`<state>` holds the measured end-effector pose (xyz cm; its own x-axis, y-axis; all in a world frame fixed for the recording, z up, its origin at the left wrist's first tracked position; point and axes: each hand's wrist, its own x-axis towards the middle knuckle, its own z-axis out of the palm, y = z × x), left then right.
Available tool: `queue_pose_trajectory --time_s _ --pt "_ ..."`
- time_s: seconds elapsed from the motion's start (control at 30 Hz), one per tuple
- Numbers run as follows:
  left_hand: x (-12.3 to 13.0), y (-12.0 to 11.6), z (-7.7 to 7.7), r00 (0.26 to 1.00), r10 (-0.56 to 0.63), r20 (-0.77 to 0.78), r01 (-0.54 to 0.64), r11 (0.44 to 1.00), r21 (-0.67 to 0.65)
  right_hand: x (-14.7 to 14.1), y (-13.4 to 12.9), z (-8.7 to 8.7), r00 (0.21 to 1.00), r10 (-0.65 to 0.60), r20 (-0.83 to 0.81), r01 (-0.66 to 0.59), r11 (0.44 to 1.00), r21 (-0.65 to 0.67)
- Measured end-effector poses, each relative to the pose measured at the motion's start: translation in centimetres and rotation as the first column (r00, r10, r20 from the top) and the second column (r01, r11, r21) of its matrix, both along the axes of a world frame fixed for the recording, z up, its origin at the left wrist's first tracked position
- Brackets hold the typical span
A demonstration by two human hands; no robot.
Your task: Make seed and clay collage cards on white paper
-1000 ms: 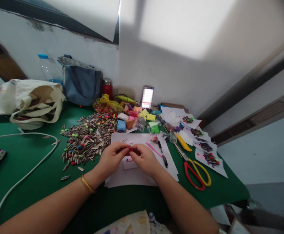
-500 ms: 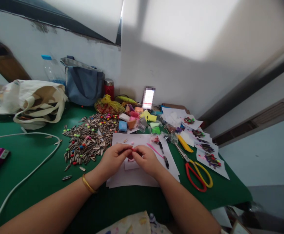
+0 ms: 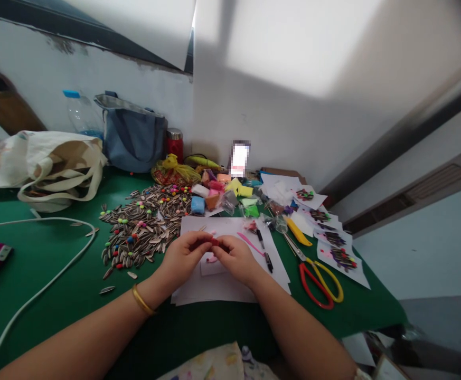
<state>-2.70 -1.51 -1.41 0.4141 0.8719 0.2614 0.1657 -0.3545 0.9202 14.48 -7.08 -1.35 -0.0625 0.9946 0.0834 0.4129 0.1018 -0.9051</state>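
Note:
A small red piece [image 3: 215, 242], perhaps clay, is pinched between my two hands over the white paper [image 3: 230, 293]. My left hand [image 3: 186, 256] grips its left side with thumb and fingertips. On its right side, my right hand [image 3: 236, 258] closes on the same piece. Beneath the hands lies a smaller white sheet [image 3: 210, 268] with a bit of pink on it. Right of my right hand are a pink strip [image 3: 250, 243] and a black pen [image 3: 268, 262]. Much of the red piece is hidden by my fingers.
Sunflower seeds [image 3: 139, 227] mixed with coloured beads are heaped at left. Red-and-yellow scissors [image 3: 313, 269] and a yellow cutter [image 3: 299, 232] lie at right, near papers bearing decorated seeds [image 3: 343, 258]. Clay packs [image 3: 198, 205], bags and a phone [image 3: 239, 158] stand behind. A white cable [image 3: 52, 282] curves at left.
The fingers of both hands have shifted slightly around the red piece, and the pink on the small sheet shows a little more. The whole view has moved slightly.

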Motion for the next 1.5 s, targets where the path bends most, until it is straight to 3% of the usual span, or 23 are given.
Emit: queue_pose_trajectory --time_s 0.17,0.37,0.53,0.9,1.0,1.2,1.37,1.5 --pt "0.01 -0.07 -0.21 0.999 -0.052 0.000 0.052 0.996 -0.072 -0.03 -0.08 -0.10 0.995 -0.043 0.085 0.041 0.999 0.032" --pt "-0.21 -0.11 -0.49 0.989 -0.116 -0.097 0.129 0.982 0.135 0.14 0.08 -0.32 0.990 -0.045 0.135 0.037 0.997 0.065" --pt "-0.12 0.04 -0.49 0.991 -0.091 -0.098 0.090 0.996 -0.015 0.19 0.03 -0.25 0.989 -0.073 0.128 0.063 0.995 0.075" --pt "0.11 -0.04 -0.03 0.996 -0.086 0.035 0.092 0.978 -0.189 0.01 -0.06 -0.27 0.986 -0.071 0.153 0.055 0.992 0.110" --pt "0.09 -0.02 -0.33 0.996 -0.092 -0.005 0.091 0.987 -0.134 0.16 0.05 -0.61 0.982 -0.094 0.163 0.080 0.993 0.092" --pt "-0.30 0.12 -0.48 0.981 -0.114 -0.155 0.131 0.986 0.104 -0.04 -0.10 -0.57 0.975 -0.092 0.203 0.066 0.989 0.130" --pt "-0.27 0.28 -0.48 0.989 -0.089 -0.119 0.094 0.995 0.037 0.03 0.08 -0.74 0.986 -0.102 0.129 0.090 0.991 0.095" --pt "-0.20 0.28 -0.53 0.993 -0.091 -0.071 0.095 0.994 0.056 0.22 0.17 -0.70 0.985 -0.126 0.119 0.112 0.987 0.116"
